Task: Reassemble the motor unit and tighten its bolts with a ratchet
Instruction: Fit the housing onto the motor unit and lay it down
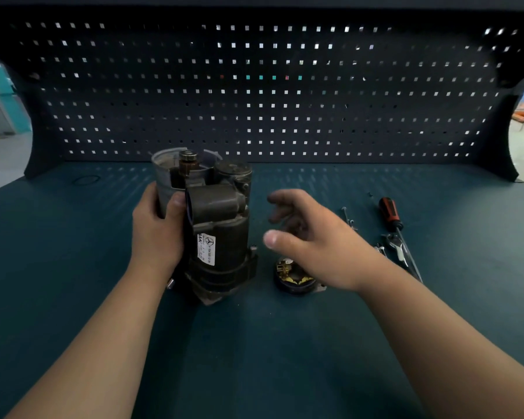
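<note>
Right of the motor unit (212,225) lie a screwdriver (390,214) (red-handled) and wrench (395,241).

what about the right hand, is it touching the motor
Apart. The head view shows a strip of table between the right hand and the motor; the left hand grips the motor.

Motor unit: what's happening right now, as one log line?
left hand grips motor unit upright | right hand open near brush-holder cap | screwdriver lies right, untouched
</note>
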`<state>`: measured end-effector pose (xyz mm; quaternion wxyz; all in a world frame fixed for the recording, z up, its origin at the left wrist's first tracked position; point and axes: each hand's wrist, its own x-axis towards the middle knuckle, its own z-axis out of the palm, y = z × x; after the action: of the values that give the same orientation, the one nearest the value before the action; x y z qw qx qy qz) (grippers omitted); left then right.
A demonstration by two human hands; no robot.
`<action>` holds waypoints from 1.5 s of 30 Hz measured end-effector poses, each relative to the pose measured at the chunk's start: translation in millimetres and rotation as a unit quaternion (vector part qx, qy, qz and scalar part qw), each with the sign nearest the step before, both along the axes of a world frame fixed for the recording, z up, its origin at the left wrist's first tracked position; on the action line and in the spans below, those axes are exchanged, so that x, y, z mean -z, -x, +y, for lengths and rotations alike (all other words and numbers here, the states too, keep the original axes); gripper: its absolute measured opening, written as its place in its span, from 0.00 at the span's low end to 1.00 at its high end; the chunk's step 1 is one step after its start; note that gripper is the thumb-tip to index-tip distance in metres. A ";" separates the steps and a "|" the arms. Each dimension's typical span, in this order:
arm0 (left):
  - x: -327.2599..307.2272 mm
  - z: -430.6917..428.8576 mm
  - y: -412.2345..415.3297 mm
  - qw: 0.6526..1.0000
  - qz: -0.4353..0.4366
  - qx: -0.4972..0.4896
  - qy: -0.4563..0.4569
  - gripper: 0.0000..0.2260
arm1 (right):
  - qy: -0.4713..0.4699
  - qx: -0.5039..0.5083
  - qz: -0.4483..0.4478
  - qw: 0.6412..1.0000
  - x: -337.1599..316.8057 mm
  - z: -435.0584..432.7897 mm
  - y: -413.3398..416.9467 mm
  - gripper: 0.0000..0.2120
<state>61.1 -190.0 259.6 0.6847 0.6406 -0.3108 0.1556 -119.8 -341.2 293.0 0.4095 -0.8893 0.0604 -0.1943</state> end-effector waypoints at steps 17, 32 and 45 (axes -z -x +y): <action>-26.1 -24.9 -23.3 0.934 -0.060 0.114 -0.334 0.14 | -0.036 -0.029 -0.045 0.998 8.2 -12.0 -31.2 0.37; -20.9 -33.3 -38.4 0.882 -0.082 0.066 -0.460 0.36 | -0.002 -0.062 0.046 0.997 31.1 -26.3 -47.6 0.48; -22.1 -45.0 -35.0 0.833 -0.093 0.085 -0.539 0.36 | 0.066 -0.015 0.082 0.994 41.6 -34.1 -34.5 0.45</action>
<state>96.1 -235.0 281.6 0.2088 0.8619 -0.4607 -0.0367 -85.3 -375.4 251.4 0.3464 -0.9283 0.0673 -0.1177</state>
